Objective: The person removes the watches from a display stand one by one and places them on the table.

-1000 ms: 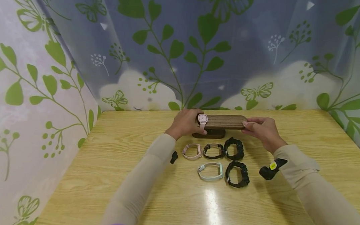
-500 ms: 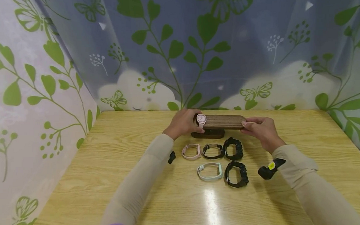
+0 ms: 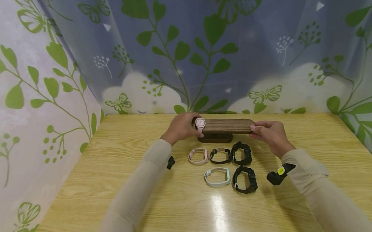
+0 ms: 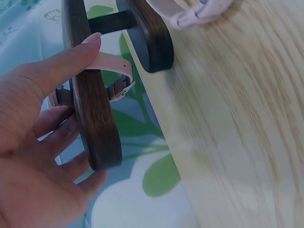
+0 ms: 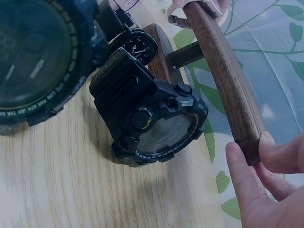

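Observation:
A dark wooden watch stand (image 3: 229,126) has a long rounded bar on a short post above an oval base (image 3: 216,139). A pink watch (image 3: 200,122) is looped round the bar near its left end, its square dial facing front. My left hand (image 3: 181,127) holds this watch, the thumb on its pink strap (image 4: 111,61) and the other fingers behind the bar. The strap is buckled into a loop in the left wrist view. My right hand (image 3: 272,135) pinches the bar's right end between thumb and fingers.
In front of the stand lie a second pink watch (image 3: 205,155), a slim black watch (image 3: 220,161), two chunky black digital watches (image 3: 247,154) and a mint watch (image 3: 228,176). A patterned curtain (image 3: 163,59) hangs behind the wooden table (image 3: 125,141).
My left hand has slid the pink watch leftward along the bar toward its left end. My right hand stays on the bar's right end, and the other watches have not moved.

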`<state>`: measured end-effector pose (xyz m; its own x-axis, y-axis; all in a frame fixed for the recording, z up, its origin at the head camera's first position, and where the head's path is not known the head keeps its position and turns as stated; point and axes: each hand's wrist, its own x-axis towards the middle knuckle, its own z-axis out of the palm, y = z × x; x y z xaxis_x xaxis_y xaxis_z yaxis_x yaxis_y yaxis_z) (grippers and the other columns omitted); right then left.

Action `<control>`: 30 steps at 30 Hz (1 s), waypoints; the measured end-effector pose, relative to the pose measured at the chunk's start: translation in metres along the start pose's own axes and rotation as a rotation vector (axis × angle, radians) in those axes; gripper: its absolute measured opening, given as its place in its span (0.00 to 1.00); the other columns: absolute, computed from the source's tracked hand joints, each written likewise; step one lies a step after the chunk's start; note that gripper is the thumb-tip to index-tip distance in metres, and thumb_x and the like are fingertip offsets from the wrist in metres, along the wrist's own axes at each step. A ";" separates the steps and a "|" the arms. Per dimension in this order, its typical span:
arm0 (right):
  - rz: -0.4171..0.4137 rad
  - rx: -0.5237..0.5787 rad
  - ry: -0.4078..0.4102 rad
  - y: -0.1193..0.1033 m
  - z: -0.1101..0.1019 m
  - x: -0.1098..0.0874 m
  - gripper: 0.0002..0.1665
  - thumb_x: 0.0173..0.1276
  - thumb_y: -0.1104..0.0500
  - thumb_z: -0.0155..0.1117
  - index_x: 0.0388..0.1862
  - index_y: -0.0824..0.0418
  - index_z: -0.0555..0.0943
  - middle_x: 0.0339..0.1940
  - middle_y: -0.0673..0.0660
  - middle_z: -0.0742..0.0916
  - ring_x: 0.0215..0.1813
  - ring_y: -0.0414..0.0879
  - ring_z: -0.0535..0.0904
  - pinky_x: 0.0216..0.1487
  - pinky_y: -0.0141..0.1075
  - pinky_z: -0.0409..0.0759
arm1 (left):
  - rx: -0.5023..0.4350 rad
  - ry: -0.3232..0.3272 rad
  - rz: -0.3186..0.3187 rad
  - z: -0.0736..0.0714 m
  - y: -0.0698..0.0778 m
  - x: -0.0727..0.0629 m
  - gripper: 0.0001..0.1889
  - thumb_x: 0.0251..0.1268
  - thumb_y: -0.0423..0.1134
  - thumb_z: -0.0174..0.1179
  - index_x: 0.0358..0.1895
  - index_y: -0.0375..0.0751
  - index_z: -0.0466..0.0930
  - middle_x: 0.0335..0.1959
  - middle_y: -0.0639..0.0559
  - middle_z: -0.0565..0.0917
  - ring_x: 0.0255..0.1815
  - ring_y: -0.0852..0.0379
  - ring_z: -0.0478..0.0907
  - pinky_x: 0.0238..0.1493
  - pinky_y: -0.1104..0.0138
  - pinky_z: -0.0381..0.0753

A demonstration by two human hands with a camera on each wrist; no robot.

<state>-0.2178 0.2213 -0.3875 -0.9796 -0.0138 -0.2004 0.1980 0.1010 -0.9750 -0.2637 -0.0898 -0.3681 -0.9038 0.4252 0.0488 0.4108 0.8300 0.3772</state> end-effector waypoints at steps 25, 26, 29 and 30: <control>0.009 0.014 0.011 0.001 0.000 0.001 0.31 0.78 0.64 0.57 0.74 0.77 0.63 0.69 0.72 0.69 0.40 0.32 0.85 0.62 0.39 0.80 | -0.093 0.030 -0.038 -0.013 -0.028 -0.018 0.34 0.52 0.44 0.80 0.65 0.43 0.80 0.54 0.47 0.85 0.52 0.47 0.81 0.54 0.52 0.81; 0.011 0.013 0.010 0.001 0.000 0.001 0.31 0.78 0.64 0.57 0.74 0.77 0.63 0.69 0.73 0.69 0.40 0.32 0.85 0.63 0.39 0.80 | -0.092 0.028 -0.042 -0.013 -0.028 -0.018 0.34 0.52 0.44 0.80 0.65 0.43 0.80 0.55 0.47 0.85 0.53 0.47 0.81 0.54 0.52 0.81; 0.010 0.011 0.007 0.000 0.001 0.001 0.31 0.79 0.64 0.57 0.74 0.77 0.63 0.70 0.73 0.69 0.40 0.32 0.85 0.63 0.40 0.79 | -0.091 0.023 -0.051 -0.013 -0.028 -0.018 0.35 0.52 0.45 0.80 0.65 0.44 0.79 0.56 0.47 0.84 0.54 0.47 0.81 0.55 0.52 0.81; 0.009 0.010 0.007 0.000 0.001 0.000 0.31 0.79 0.64 0.57 0.74 0.77 0.63 0.70 0.73 0.69 0.40 0.32 0.85 0.63 0.39 0.79 | -0.091 0.022 -0.052 -0.014 -0.029 -0.018 0.35 0.52 0.45 0.81 0.65 0.44 0.79 0.56 0.47 0.84 0.54 0.47 0.81 0.55 0.51 0.81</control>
<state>-0.2182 0.2201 -0.3872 -0.9781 -0.0061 -0.2082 0.2068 0.0913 -0.9741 -0.2606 -0.1263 -0.3673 -0.9265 0.3735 0.0469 0.3516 0.8140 0.4624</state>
